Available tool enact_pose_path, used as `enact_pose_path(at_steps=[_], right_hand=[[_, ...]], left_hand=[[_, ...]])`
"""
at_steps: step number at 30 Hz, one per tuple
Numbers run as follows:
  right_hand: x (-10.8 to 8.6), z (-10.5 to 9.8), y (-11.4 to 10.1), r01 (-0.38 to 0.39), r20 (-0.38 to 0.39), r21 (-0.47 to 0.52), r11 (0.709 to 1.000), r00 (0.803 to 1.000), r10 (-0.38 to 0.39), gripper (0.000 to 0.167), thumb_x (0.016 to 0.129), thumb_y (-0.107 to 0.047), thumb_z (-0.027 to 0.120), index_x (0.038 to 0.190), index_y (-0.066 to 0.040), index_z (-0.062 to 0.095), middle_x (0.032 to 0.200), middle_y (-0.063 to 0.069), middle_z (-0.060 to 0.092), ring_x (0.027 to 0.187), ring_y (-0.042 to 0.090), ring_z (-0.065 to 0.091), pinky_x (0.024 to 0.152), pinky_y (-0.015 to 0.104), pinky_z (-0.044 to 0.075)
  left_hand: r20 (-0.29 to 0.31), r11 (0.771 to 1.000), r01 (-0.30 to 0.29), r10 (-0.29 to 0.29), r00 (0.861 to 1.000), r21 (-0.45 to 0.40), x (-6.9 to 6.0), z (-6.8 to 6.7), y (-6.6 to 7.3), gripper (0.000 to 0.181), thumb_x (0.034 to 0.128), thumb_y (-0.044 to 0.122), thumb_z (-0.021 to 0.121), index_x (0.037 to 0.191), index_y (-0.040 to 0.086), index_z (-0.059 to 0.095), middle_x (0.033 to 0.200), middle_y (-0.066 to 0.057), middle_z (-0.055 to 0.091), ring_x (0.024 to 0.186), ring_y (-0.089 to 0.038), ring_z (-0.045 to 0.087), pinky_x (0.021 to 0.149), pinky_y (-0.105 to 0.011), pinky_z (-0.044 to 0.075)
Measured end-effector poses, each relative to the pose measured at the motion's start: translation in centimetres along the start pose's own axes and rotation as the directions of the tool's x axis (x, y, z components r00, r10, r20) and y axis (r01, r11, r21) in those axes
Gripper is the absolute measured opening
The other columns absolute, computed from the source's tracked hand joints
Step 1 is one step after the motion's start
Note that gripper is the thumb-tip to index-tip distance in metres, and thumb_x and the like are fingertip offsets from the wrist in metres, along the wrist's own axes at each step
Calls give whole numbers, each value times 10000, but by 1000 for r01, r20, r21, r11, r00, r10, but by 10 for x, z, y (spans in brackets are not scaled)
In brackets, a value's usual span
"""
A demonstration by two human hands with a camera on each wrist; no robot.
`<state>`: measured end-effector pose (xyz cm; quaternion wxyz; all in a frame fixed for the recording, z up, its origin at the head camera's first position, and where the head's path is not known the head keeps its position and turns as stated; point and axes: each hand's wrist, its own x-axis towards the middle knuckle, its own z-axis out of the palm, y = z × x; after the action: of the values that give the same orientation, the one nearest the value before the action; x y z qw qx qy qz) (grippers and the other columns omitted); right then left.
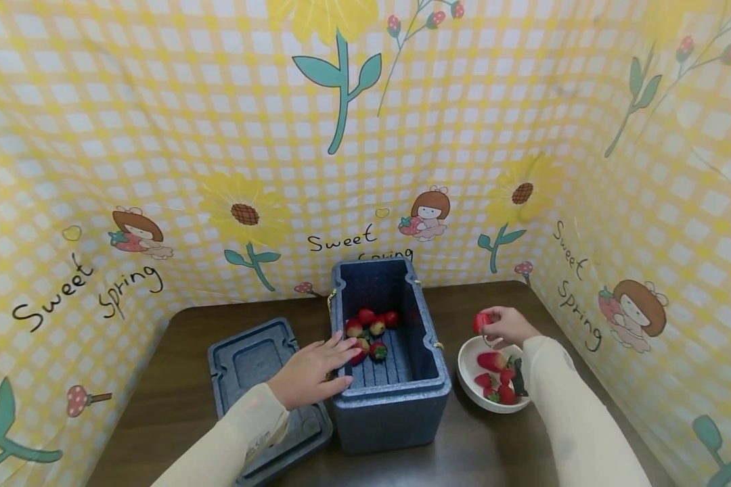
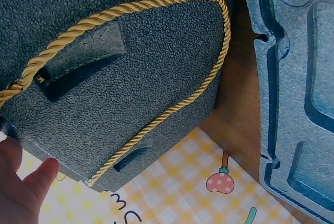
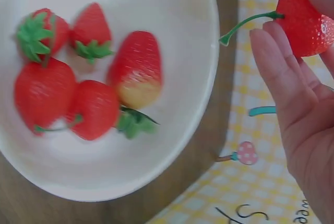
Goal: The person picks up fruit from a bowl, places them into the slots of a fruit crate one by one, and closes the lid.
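Note:
My left hand (image 1: 313, 368) rests on the left rim of a dark blue-grey foam box (image 1: 396, 423), its fingers laid over the edge. Several strawberries (image 1: 378, 350) lie inside the box, toward its left and far part. Between the fingers and thumb of my right hand (image 1: 510, 326) a red strawberry (image 3: 302, 23) is pinched, its thin green stem pointing away from the palm. That hand is above the far side of a white bowl (image 3: 180, 15). Several more strawberries (image 3: 138, 62) sit in the bowl, some with green leaves.
The box's lid (image 1: 250, 358) lies on the brown table (image 1: 149, 406), left of the box and partly under my left forearm. A twisted gold cord (image 2: 156, 125) hangs along the box's side. Yellow checked cloth (image 1: 219, 122) surrounds the table at the back and sides.

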<state>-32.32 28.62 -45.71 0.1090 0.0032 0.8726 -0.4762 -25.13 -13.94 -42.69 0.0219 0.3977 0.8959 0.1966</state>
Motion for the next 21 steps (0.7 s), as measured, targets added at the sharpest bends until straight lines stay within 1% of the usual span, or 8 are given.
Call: enact_pose_path(at_steps=[4, 6, 11, 12, 16, 21], right_hand=[[0, -8, -15, 13, -25, -8, 1000, 1000, -13, 510, 821, -67, 656, 1266, 116, 488, 1054, 245, 624, 806, 278, 652, 672, 396, 572], [-2, -12, -23, 20, -35, -12, 1000, 999, -20, 506, 830, -74, 659, 1275, 100, 491, 1075, 247, 615, 824, 281, 642, 697, 410, 568], [-6, -19, -42, 76, -51, -47, 996, 996, -78, 486, 838, -65, 660, 1271, 92, 504, 1075, 253, 604, 738, 194, 613, 655, 360, 565], [-5, -20, -45, 91, -53, -62, 994, 994, -95, 483, 837, -63, 660, 1267, 96, 506, 1074, 260, 603, 736, 200, 613, 642, 338, 558], [-1, -26, -54, 154, -73, -132, 979, 984, -165, 467, 826, -51, 671, 1244, 102, 528, 1071, 274, 609, 763, 213, 611, 647, 278, 528], [3, -29, -68, 241, -96, -207, 948, 960, -265, 446, 813, -53, 684, 1204, 117, 554, 1094, 299, 615, 844, 267, 617, 688, 274, 515]], left_hand=[[6, 1000, 0, 0, 1000, 3, 1, -1, 0, 523, 971, 377, 500, 1414, 99, 487, 1488, -76, 385, 1399, -311, 284, 1071, -550, 295], [6, 1000, -3, 3, 1000, 1, 1, -1, 0, 526, 972, 386, 495, 1412, 98, 490, 1485, -83, 389, 1395, -321, 288, 1068, -554, 296], [6, 1000, 1, -1, 1000, -2, -1, 0, 0, 530, 972, 402, 486, 1408, 100, 495, 1480, -82, 397, 1391, -335, 295, 1064, -557, 302], [6, 1000, 3, -3, 1000, 0, -1, 0, 0, 531, 972, 404, 484, 1408, 100, 496, 1481, -77, 397, 1391, -334, 295, 1064, -556, 303], [-4, 1000, 0, 1, 1000, 4, -1, 0, -1, 527, 972, 401, 489, 1408, 105, 498, 1482, -78, 396, 1395, -318, 292, 1064, -555, 303], [-24, 1000, -13, 13, 1000, 15, -1, 2, -1, 518, 972, 394, 492, 1400, 103, 508, 1474, -85, 408, 1388, -319, 305, 1056, -555, 316]])
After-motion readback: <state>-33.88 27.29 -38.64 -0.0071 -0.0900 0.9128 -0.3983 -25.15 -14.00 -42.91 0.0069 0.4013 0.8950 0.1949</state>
